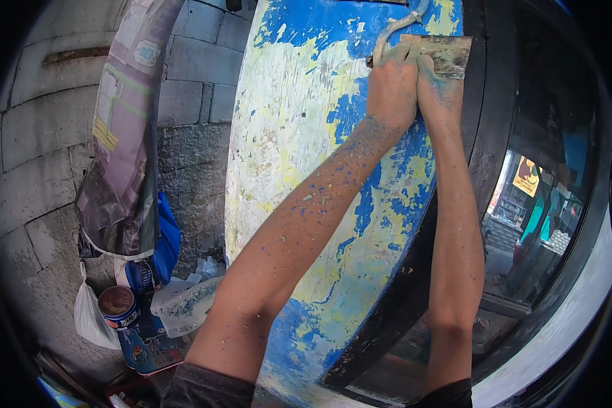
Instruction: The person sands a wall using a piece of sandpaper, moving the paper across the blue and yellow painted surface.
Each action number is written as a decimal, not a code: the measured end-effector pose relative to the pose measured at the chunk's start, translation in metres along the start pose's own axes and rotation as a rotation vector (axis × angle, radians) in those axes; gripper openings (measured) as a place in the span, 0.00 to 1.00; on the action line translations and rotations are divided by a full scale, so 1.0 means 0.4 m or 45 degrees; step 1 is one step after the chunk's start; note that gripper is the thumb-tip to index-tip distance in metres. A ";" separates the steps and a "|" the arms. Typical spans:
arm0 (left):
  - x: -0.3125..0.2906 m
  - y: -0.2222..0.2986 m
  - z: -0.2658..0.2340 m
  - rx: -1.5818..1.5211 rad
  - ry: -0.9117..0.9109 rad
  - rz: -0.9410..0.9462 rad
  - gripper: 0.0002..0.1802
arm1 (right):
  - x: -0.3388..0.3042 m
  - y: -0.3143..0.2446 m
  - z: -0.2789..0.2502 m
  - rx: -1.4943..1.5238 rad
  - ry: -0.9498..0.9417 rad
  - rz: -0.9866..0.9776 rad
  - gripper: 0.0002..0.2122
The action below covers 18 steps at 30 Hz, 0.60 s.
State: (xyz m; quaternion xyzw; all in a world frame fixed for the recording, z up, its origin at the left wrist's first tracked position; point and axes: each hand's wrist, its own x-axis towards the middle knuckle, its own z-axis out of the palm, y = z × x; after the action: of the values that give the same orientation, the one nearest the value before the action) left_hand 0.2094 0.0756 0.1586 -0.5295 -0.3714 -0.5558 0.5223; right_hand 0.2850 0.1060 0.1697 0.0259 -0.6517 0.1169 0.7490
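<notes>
Both my arms reach up a door (299, 129) whose white, blue and yellow paint is patchy and peeling. My right hand (440, 92) is closed on a flat, dirty rectangular scraper (452, 54) near the door's upper right edge. Pressed beside it, my left hand (393, 85) is also closed on the scraper, its grip partly hidden. Just above the hands is a curved metal door handle (402, 24). Blue and pale paint flakes speckle my left forearm and both hands.
A grey block wall (37, 149) stands on the left, with a long printed cloth (126, 122) hanging before it. Below are a tied white plastic bag (94, 316), an open round can (117, 301) and a blue bag (168, 238). Dark-framed glass (534, 211) lies on the right.
</notes>
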 end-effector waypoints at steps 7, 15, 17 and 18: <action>-0.006 0.020 0.026 -0.070 0.223 0.135 0.17 | 0.031 0.047 -0.047 0.193 -0.186 0.167 0.15; -0.023 0.062 0.021 -0.171 0.092 0.001 0.26 | 0.035 0.033 -0.125 0.464 -0.394 0.394 0.14; -0.040 0.071 0.023 -0.219 0.152 -0.010 0.27 | 0.020 0.038 -0.117 0.319 -0.329 0.261 0.14; -0.046 0.075 0.024 -0.264 0.212 -0.018 0.27 | 0.014 0.033 -0.112 0.178 -0.262 0.127 0.13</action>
State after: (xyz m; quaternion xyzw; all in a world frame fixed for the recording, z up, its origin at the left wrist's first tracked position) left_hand 0.2386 0.0831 0.1380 -0.5299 -0.2710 -0.6370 0.4898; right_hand 0.3265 0.1282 0.1669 0.0573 -0.7160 0.1958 0.6677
